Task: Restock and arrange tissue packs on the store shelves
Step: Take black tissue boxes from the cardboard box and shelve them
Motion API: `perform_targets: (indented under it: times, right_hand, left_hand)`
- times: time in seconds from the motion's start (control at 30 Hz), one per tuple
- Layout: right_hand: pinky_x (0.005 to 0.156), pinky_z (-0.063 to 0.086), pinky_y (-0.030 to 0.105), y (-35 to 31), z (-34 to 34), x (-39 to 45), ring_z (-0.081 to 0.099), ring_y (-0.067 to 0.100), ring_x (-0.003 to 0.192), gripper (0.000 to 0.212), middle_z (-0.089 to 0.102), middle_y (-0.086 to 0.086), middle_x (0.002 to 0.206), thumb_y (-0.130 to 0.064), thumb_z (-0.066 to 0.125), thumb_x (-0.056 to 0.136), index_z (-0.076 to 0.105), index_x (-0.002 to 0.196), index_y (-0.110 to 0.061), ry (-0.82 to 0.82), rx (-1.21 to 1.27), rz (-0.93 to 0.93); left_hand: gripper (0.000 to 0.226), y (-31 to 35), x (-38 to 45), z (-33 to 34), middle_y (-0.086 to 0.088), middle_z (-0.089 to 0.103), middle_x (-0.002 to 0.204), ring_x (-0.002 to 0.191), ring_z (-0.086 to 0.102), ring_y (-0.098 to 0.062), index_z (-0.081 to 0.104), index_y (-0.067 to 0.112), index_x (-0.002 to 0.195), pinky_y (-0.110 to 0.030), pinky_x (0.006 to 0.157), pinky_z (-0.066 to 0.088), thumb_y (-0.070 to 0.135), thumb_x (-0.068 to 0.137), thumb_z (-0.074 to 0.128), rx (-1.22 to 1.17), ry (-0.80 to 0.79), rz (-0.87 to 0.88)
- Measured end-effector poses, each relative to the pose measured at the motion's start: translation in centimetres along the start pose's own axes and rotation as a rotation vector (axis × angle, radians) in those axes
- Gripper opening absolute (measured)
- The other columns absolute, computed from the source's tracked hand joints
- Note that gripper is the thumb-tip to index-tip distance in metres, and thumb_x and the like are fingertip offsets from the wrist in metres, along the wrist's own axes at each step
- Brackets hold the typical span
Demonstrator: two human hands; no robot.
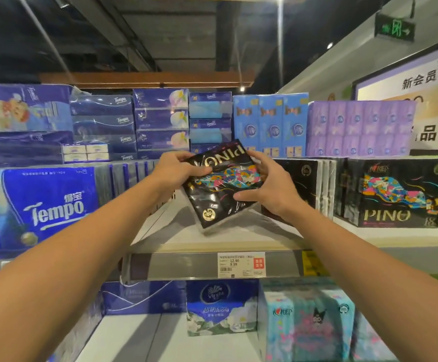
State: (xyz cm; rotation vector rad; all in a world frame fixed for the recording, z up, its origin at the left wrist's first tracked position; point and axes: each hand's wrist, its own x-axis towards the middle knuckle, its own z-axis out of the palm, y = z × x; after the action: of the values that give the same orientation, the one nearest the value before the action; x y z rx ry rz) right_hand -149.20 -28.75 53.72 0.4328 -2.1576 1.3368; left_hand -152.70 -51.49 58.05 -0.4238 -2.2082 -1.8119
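Pack: we hold a black PINO tissue pack [221, 182] tilted and upside down, its gold lettering inverted, above a bare stretch of the middle shelf [212, 239].
Left hand: our left hand [176, 171] grips the pack's upper left corner; its fingers [186, 155] curl over the top edge and the thumb lies across the printed face.
Right hand: our right hand [270, 186] grips the right side; its fingers curl round the upper right edge and the thumb presses the face lower down.
Right of our fingers: more black PINO packs [392, 194] stand upright on the same shelf, near the held one but apart from it.
Left of our fingers: blue Tempo packs [48, 205] fill the shelf.
Beyond our fingers: stacked blue and purple tissue packs [358, 128] line the upper row.
Below our fingers: a price tag [241, 264] sits on the shelf's front rail, with further packs on the lower shelf [147, 333].
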Motion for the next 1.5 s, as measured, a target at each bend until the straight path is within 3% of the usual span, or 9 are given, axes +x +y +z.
perform_targets:
  times: [0.13, 0.3, 0.57, 0.73, 0.83, 0.97, 1.17, 1.3, 1.5]
  right_hand:
    - [0.104, 0.05, 0.038, -0.2, 0.3, -0.3, 0.051, 0.007, 0.13, 0.109, 0.057, -0.004, 0.14, -0.014, 0.098, 0.048, 0.042, 0.14, -0.03, 0.092, -0.117, -0.094]
    - [0.1, 0.052, 0.043, -0.5, -0.5, -0.6, 0.056, 0.013, 0.12, 0.114, 0.057, -0.002, 0.139, -0.019, 0.099, 0.048, 0.037, 0.143, -0.031, 0.095, -0.255, -0.107]
    - [0.094, 0.055, 0.04, -0.7, -1.3, -1.2, 0.059, 0.012, 0.11, 0.107, 0.061, -0.004, 0.129, -0.013, 0.097, 0.052, 0.044, 0.143, -0.028, 0.148, -0.286, -0.194]
    - [0.108, 0.045, 0.042, -2.1, -0.5, 1.9, 0.047, 0.013, 0.131, 0.097, 0.052, -0.002, 0.142, -0.035, 0.09, 0.066, 0.038, 0.146, -0.025, 0.453, -0.1, -0.194]
    - [0.104, 0.048, 0.047, -1.0, 1.6, 1.6, 0.057, 0.018, 0.122, 0.108, 0.058, 0.001, 0.135, -0.052, 0.092, 0.053, 0.038, 0.141, -0.024, 0.222, 0.154, 0.051]
    - [0.086, 0.058, 0.048, 1.3, 1.5, 1.7, 0.068, 0.024, 0.106, 0.082, 0.071, 0.001, 0.113, -0.01, 0.094, 0.057, 0.052, 0.126, -0.027, 0.085, 0.239, 0.097]
    - [0.103, 0.043, 0.03, -0.7, -1.1, 1.7, 0.049, 0.008, 0.128, 0.082, 0.057, -0.003, 0.139, -0.009, 0.088, 0.068, 0.053, 0.14, -0.027, 0.026, -0.083, -0.142]
    - [0.102, 0.033, 0.021, -2.3, -1.0, 1.2, 0.049, 0.012, 0.127, 0.071, 0.057, -0.004, 0.138, -0.022, 0.086, 0.074, 0.056, 0.138, -0.024, -0.049, -0.371, -0.291]
    - [0.106, 0.036, 0.042, -0.6, -6.5, 0.1, 0.046, 0.029, 0.127, 0.074, 0.056, 0.007, 0.134, -0.063, 0.075, 0.073, 0.059, 0.129, -0.018, 0.438, -0.862, -0.289]
  left_hand:
    - [0.054, 0.0, 0.0, 0.0, 0.002, 0.068, 0.113, 0.103, 0.065, -0.014, 0.066, 0.019, 0.112, -0.036, 0.084, 0.056, 0.009, 0.065, 0.09, 0.113, -0.021, 0.206]
    - [0.039, 0.7, 0.5, -0.6, -0.011, 0.067, 0.122, 0.111, 0.066, -0.028, 0.061, 0.02, 0.124, -0.052, 0.1, 0.05, 0.021, 0.087, 0.072, 0.006, -0.18, 0.034]
    - [0.051, 0.4, 0.1, -1.3, -0.008, 0.065, 0.124, 0.114, 0.064, -0.028, 0.061, 0.024, 0.127, -0.05, 0.094, 0.054, 0.031, 0.079, 0.076, 0.011, -0.298, 0.054]
    - [0.031, -1.7, -0.3, -0.1, -0.012, 0.073, 0.112, 0.096, 0.071, -0.027, 0.06, 0.008, 0.12, -0.041, 0.072, 0.06, 0.01, 0.089, 0.062, -0.522, -0.206, 0.081]
    - [0.037, -3.0, -0.6, 0.6, -0.011, 0.071, 0.117, 0.098, 0.071, -0.029, 0.056, 0.015, 0.122, -0.053, 0.079, 0.058, 0.019, 0.086, 0.06, -0.696, -0.198, 0.01]
    - [0.046, -4.1, -0.9, -0.5, -0.008, 0.065, 0.131, 0.117, 0.061, -0.032, 0.058, 0.023, 0.123, -0.054, 0.092, 0.051, 0.021, 0.079, 0.072, -0.38, -0.308, -0.149]
    - [0.093, -2.1, -0.2, -1.6, 0.001, 0.051, 0.131, 0.124, 0.049, -0.023, 0.028, 0.044, 0.147, -0.044, 0.093, 0.043, 0.027, 0.075, 0.084, -0.275, 0.074, 0.166]
    - [0.09, -1.2, 0.5, -0.9, 0.003, 0.048, 0.138, 0.119, 0.054, -0.019, 0.033, 0.044, 0.149, -0.038, 0.084, 0.051, 0.016, 0.079, 0.081, 0.029, -0.123, 0.158]
    - [0.051, -4.1, 2.3, -0.1, -0.005, 0.062, 0.123, 0.105, 0.066, -0.028, 0.065, 0.032, 0.117, -0.035, 0.072, 0.062, -0.002, 0.08, 0.076, 0.135, -0.04, 0.229]
